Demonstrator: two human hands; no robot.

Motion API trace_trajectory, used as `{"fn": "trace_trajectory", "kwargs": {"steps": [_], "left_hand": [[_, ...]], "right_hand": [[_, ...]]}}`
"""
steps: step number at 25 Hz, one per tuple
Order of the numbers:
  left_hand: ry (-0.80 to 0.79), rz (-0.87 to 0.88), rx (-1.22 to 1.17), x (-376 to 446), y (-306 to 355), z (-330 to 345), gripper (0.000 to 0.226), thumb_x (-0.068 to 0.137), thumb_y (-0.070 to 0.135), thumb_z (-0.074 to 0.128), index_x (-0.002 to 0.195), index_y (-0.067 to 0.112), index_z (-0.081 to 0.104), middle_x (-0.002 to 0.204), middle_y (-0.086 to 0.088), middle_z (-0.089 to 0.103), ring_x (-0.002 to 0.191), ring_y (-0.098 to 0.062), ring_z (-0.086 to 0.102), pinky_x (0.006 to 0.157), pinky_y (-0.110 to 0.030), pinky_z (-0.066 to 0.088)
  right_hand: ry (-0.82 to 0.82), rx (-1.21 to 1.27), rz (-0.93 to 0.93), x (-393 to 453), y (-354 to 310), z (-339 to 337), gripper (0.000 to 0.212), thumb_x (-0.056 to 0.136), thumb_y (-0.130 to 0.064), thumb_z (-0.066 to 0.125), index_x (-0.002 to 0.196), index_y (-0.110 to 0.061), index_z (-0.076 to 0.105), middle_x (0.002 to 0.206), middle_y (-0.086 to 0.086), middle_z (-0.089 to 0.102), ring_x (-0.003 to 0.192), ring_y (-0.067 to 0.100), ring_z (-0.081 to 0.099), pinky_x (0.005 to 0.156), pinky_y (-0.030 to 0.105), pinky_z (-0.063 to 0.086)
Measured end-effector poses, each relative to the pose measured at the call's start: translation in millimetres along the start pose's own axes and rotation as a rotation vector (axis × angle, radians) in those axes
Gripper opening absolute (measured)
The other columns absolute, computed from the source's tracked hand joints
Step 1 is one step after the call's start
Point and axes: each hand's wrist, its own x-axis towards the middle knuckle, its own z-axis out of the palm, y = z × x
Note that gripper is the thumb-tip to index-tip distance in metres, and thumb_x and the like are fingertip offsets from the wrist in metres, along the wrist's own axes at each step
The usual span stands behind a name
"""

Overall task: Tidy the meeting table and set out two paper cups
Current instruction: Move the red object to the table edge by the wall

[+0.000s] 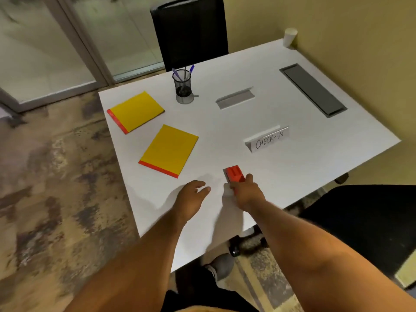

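My right hand grips a small red block-shaped object that sits on the white table near its front edge. My left hand hovers just left of it with relaxed fingers, holding nothing. Two yellow notepads with red binding lie on the table's left side, one at the far left and one nearer. A stack of white paper cups stands upside down at the far right corner. A black mesh pen holder with pens stands at the back.
A "CHECK-IN" name tent stands mid-table, and a blank tent lies behind it. A grey cable hatch is set in the table at right. Black chairs stand at the far side and near right.
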Motion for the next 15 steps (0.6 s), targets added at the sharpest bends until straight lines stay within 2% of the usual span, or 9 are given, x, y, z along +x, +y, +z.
{"fn": "trace_trajectory", "kwargs": {"steps": [3,5,7,9,11,12,13,15], "left_hand": [[-0.006,-0.024,-0.033,-27,-3,8,0.047,0.102,0.039,0.062,0.143,0.016,0.058,0.146,-0.004,0.06,0.13,-0.024,0.058,0.108,-0.033,0.046],[0.01,0.0,-0.086,-41,0,17,0.047,0.105,0.044,0.054,0.143,0.016,0.056,0.145,-0.004,0.06,0.122,-0.021,0.056,0.102,-0.032,0.044],[0.046,-0.002,-0.166,-54,8,29,0.047,0.107,0.044,0.049,0.144,0.016,0.055,0.142,-0.005,0.06,0.118,-0.02,0.055,0.101,-0.035,0.045],[0.031,-0.015,-0.293,-70,12,44,0.047,0.107,0.042,0.048,0.146,0.017,0.055,0.135,-0.004,0.064,0.12,-0.023,0.061,0.105,-0.044,0.052],[-0.015,-0.004,-0.452,-87,9,65,0.042,0.106,0.04,0.051,0.143,0.019,0.056,0.128,-0.004,0.07,0.114,-0.023,0.068,0.101,-0.045,0.057],[-0.023,0.006,-0.515,-96,9,77,0.041,0.105,0.039,0.055,0.14,0.018,0.058,0.127,-0.006,0.071,0.113,-0.024,0.071,0.101,-0.047,0.058],[-0.01,0.018,-0.555,-104,8,88,0.04,0.104,0.038,0.059,0.139,0.017,0.058,0.128,-0.009,0.072,0.113,-0.025,0.072,0.101,-0.048,0.058],[0.054,0.039,-0.613,-120,7,109,0.042,0.099,0.035,0.067,0.137,0.018,0.06,0.126,-0.009,0.073,0.111,-0.025,0.073,0.1,-0.049,0.059]], "right_hand": [[0.048,0.481,0.038,-36,-8,4,0.043,0.1,-0.043,0.058,0.134,-0.017,0.055,0.125,0.009,0.055,0.108,0.033,0.061,0.089,0.042,0.051],[0.093,0.649,0.011,-59,-9,7,0.044,0.101,-0.049,0.056,0.132,-0.018,0.054,0.12,0.007,0.057,0.097,0.025,0.061,0.083,0.04,0.051],[0.124,0.663,-0.056,-85,-6,9,0.044,0.105,-0.047,0.052,0.14,-0.02,0.054,0.127,0.003,0.053,0.103,0.024,0.062,0.083,0.03,0.048],[0.169,0.56,-0.171,-107,6,11,0.049,0.11,-0.035,0.047,0.158,-0.027,0.043,0.133,0.002,0.043,0.119,0.029,0.059,0.093,0.025,0.046],[0.226,0.492,-0.283,-127,17,12,0.066,0.11,-0.026,0.048,0.168,-0.035,0.02,0.139,0.01,0.042,0.121,0.032,0.058,0.104,0.035,0.049],[0.246,0.517,-0.287,-136,19,10,0.074,0.108,-0.023,0.052,0.17,-0.034,0.012,0.142,0.013,0.042,0.122,0.032,0.058,0.107,0.04,0.05],[0.268,0.548,-0.269,-147,21,9,0.08,0.106,-0.021,0.056,0.17,-0.03,0.009,0.146,0.014,0.042,0.126,0.031,0.058,0.108,0.045,0.051],[0.306,0.609,-0.244,-167,31,9,0.088,0.101,-0.019,0.066,0.17,-0.023,0.011,0.148,0.012,0.044,0.129,0.026,0.057,0.109,0.044,0.053]]}}
